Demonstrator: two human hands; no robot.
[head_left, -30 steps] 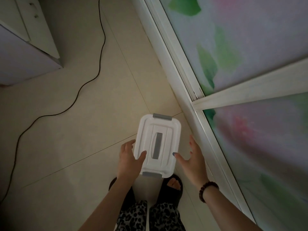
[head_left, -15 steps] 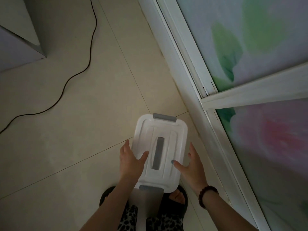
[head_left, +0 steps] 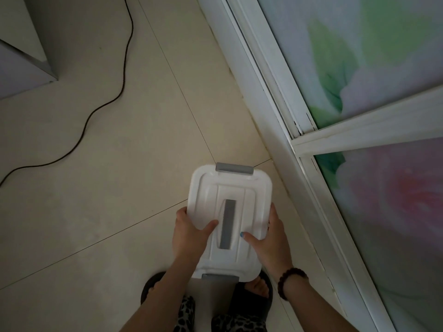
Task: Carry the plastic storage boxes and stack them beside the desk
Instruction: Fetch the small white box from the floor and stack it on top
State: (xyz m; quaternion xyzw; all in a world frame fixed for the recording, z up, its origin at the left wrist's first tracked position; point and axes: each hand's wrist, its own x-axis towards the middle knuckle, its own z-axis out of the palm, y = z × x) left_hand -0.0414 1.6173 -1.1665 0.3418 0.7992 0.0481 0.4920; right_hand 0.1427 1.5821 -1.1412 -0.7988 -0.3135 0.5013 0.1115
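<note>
Gripped from both long sides, a white box [head_left: 229,212] is held above the tiled floor [head_left: 115,188], its lid facing the camera. The left hand [head_left: 189,233] is clasped on the box's left edge, its thumb laid across the lid beside the grey handle [head_left: 227,224] set along the lid's middle. The right hand [head_left: 271,240] is clasped on the box's right edge, its thumb, with a blue-painted nail, also pressed on the lid, just right of the handle's lower end. A dark bead bracelet [head_left: 291,282] is worn on the right wrist, below the box's near right corner. Grey latches are seen at both short ends of the box: one [head_left: 234,168] at the far end and one [head_left: 220,277] at the near end. Whether the box rests on anything underneath cannot be told; its body is hidden by the lid. Below the box's near end, two feet in black sandals [head_left: 254,300] and patterned trousers [head_left: 184,315] are visible. To the right of the box, a white door frame [head_left: 271,109] with frosted floral glass [head_left: 359,56] runs diagonally. Well to the left of the box, a black cable [head_left: 96,111] is trailed across the floor, and beyond it a corner of pale furniture [head_left: 28,58] is seen.
</note>
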